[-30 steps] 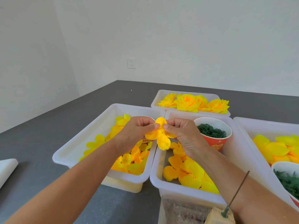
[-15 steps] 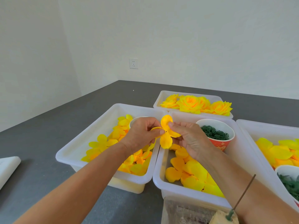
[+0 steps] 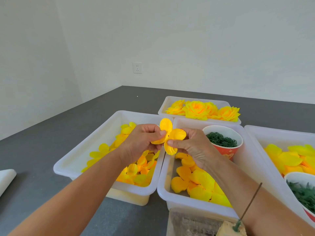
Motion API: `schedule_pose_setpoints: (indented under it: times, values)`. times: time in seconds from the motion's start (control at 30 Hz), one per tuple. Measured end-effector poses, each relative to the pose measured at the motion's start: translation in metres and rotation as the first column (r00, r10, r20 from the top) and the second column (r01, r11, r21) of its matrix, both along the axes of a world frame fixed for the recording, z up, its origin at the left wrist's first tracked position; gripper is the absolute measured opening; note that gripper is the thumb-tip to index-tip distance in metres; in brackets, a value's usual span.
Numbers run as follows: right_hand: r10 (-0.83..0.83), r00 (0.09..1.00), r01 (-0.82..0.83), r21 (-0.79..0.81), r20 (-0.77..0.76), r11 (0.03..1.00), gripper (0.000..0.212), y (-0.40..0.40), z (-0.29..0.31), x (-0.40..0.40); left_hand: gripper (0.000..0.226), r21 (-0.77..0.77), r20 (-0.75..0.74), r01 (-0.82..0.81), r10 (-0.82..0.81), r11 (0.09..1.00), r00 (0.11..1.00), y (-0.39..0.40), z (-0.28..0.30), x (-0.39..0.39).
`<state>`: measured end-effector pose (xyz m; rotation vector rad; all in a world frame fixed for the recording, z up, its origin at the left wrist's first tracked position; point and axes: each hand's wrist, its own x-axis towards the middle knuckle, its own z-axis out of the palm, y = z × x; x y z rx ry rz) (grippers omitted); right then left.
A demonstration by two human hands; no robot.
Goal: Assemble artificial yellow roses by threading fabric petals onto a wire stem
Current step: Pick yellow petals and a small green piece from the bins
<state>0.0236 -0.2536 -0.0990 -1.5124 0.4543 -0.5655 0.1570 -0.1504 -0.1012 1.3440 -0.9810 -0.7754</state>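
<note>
Fingers (image 3: 162,133) of both hands pinch a flat four-lobed yellow fabric petal piece (image 3: 168,136) above the white tubs; next, likely thread its centre hole onto the near-right thin wire stem (image 3: 249,202).

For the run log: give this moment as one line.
left hand pinches petal piece | right hand pinches it | wire stem bare

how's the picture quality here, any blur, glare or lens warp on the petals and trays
Head view: light is soft and even, with no hard glare; the petal piece pinched by the left hand and right hand is sharp enough to show its centre hole; the finished roses look bright and slightly washed out; wide-angle warp bows the right tray near the frame edge.
</note>
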Motion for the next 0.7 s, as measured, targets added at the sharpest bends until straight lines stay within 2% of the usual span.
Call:
schedule_pose_setpoints:
  times: [0.07, 0.13, 0.27, 0.37, 0.43, 0.5, 0.53, 0.6, 0.7]
  values:
    - [-0.048, 0.999, 0.048, 0.029, 0.008, 0.998, 0.02, -0.002, -0.001, 0.001, 0.015, -0.037, 0.092, -0.116, 0.119, 0.993, 0.989, -0.002, -0.003, -0.001]
    - [-0.055, 0.998, 0.054, 0.065, 0.014, 0.996, 0.014, -0.003, -0.001, 0.002, 0.006, -0.061, 0.122, -0.16, 0.166, 0.985, 0.979, -0.003, -0.003, -0.003]
    - [-0.111, 0.989, 0.1, -0.114, -0.094, 0.988, 0.013, -0.003, -0.003, 0.004, 0.007, -0.089, 0.138, -0.196, 0.207, 0.976, 0.968, -0.004, -0.001, -0.004]
    - [-0.171, 0.976, 0.149, -0.16, -0.135, 0.976, 0.017, -0.004, -0.003, 0.005, 0.015, -0.066, 0.192, -0.2, 0.209, 0.978, 0.959, -0.003, 0.0, -0.004]
    - [-0.118, 0.987, 0.112, -0.062, -0.108, 0.992, 0.016, -0.005, -0.001, 0.005, 0.018, -0.038, 0.12, -0.151, 0.155, 0.988, 0.981, -0.002, 0.002, -0.003]
    - [0.035, 0.999, -0.034, 0.161, 0.0, 0.986, 0.016, -0.003, 0.001, 0.004, 0.021, -0.045, -0.086, -0.027, 0.024, 0.999, 0.996, 0.001, 0.006, -0.001]
    - [0.083, 0.996, -0.091, 0.213, 0.045, 0.973, 0.016, -0.002, 0.002, 0.004, 0.021, -0.066, -0.148, 0.027, -0.037, 0.997, 0.988, 0.003, 0.008, 0.0]
    - [0.056, 0.998, -0.058, 0.093, 0.022, 0.994, 0.017, -0.003, 0.0, 0.004, 0.014, -0.081, -0.1, 0.039, -0.047, 0.996, 0.994, 0.005, 0.008, 0.001]
    - [-0.107, 0.994, 0.103, -0.238, -0.006, 0.966, 0.014, -0.004, -0.004, 0.003, 0.019, -0.089, 0.182, -0.102, 0.117, 0.991, 0.976, 0.004, 0.004, -0.001]
